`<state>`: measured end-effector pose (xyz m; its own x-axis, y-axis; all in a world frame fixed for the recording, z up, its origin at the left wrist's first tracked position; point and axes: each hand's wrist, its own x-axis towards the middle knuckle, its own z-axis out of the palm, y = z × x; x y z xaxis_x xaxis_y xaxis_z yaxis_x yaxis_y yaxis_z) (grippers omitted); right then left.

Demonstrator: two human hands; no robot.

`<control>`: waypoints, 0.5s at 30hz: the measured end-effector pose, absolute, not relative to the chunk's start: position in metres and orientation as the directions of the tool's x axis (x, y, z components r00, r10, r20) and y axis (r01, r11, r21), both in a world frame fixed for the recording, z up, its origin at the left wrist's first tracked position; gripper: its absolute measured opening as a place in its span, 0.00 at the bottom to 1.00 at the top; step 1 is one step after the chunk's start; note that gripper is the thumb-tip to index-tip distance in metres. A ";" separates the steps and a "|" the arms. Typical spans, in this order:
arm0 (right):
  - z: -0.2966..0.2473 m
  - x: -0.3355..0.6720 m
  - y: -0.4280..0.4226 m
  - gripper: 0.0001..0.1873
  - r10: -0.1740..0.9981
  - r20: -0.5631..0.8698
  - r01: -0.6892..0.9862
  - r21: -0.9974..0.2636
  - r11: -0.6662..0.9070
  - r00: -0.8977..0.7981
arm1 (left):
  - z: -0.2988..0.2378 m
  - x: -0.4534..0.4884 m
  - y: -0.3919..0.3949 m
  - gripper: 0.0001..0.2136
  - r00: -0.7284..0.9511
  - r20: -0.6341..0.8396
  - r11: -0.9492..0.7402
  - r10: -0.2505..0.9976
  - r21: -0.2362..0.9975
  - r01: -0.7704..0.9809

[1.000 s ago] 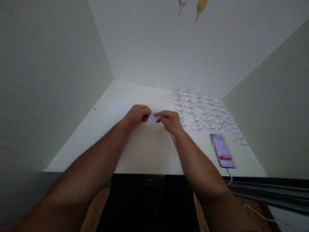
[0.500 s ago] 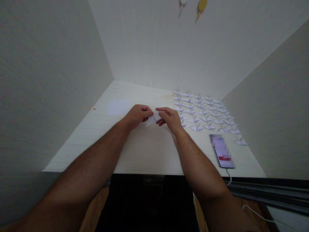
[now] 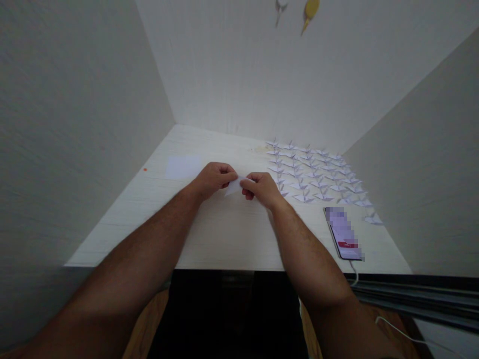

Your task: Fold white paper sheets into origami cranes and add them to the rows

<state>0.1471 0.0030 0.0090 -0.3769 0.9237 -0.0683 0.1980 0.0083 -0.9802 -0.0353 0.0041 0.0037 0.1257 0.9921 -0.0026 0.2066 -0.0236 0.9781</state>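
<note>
Nearest, we note a dark opening (image 3: 228,314) under the table's front edge, and a white cable (image 3: 396,331) trailing at lower right. Both bare forearms run up from the bottom of the view and cross that edge. The table (image 3: 224,239) is pale wood grain, set into a corner between plain walls (image 3: 75,124). On its right front lies a phone (image 3: 343,233), flat and screen up, with a lead (image 3: 355,273) leaving its near end at the table edge. The screen is blurred and we cannot read it.

Further in, at mid-table, the hands meet. The left hand (image 3: 212,179) and the right hand (image 3: 262,189) are both pinched on one small white paper (image 3: 232,186), held between them. The fingertips of the two hands come close to touching. The left thumb and forefinger sit on the paper's upper left part, and the right fingers curl over its right end. The fingers hide the fold's shape. We cannot tell whether the paper rests on the table or is held just clear of it.

Beyond the left hand a blank sheet (image 3: 183,166) lies flat, and a red dot (image 3: 144,169) sits further left, near the wall. Behind and right of the right hand, cranes (image 3: 314,174) of white paper stand in rows reaching toward the right wall. A lone crane (image 3: 373,219) stands apart, just beyond the phone. Farthest, high on the back wall, a yellow shape (image 3: 311,9) and a grey shape (image 3: 280,7) hang, cut off by the top edge.
</note>
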 end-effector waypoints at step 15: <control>0.006 0.144 0.003 0.16 0.919 -0.084 0.199 -0.980 -0.006 -0.386 | 0.006 -0.036 0.001 0.11 0.258 0.004 -0.054 0.966 0.981 0.186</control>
<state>0.1443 0.0027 0.0062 -0.3860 0.9187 -0.0839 0.1992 -0.0058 -0.9799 -0.0355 0.0008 0.0060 0.2580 0.9661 0.0041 0.1862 -0.0539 0.9810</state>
